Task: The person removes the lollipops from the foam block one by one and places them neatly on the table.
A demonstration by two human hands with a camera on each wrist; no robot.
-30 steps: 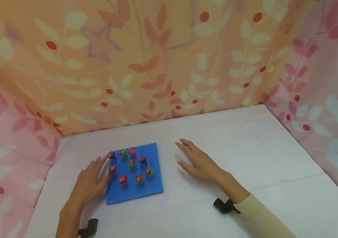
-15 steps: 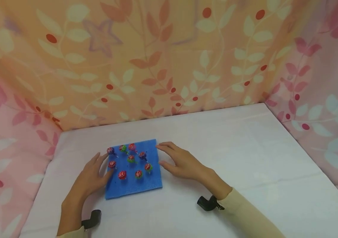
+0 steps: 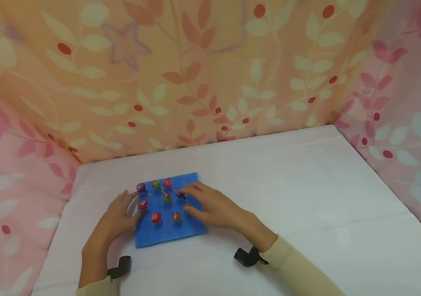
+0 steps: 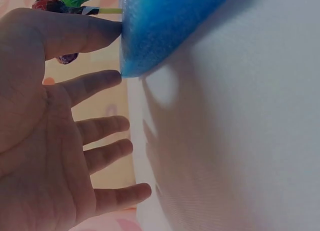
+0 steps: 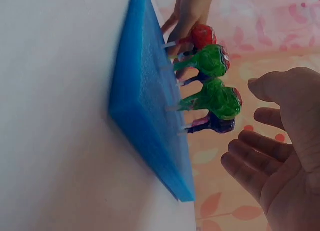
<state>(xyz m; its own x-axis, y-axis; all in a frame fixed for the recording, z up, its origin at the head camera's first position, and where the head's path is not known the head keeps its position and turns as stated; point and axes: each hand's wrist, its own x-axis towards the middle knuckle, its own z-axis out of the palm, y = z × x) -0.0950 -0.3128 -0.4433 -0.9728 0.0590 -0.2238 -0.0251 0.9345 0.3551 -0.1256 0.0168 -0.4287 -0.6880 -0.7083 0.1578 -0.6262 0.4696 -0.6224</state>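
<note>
A blue foam block (image 3: 166, 236) lies flat on the white tabletop, with several wrapped lollipops stuck upright in it by their sticks. Along its left edge rests my left hand (image 3: 115, 218), fingers spread, its thumb and index fingertip at the corner of the foam (image 4: 155, 26). Over the right side hovers my right hand (image 3: 215, 207), fingers loosely extended and holding nothing. In the right wrist view its fingers are apart from the nearest green lollipop (image 5: 220, 101) and purple lollipop (image 5: 222, 125). A red lollipop (image 3: 155, 217) stands near the front.
White cloth covers the table (image 3: 288, 185), which extends far to the right of the foam. A floral orange curtain (image 3: 195, 82) closes off the back; pink curtains stand at both sides. Black camera mounts (image 3: 247, 257) hang at the wrists.
My right hand has moved left, from beside the foam block to over its right-hand lollipops. The left hand stays at the left edge.
</note>
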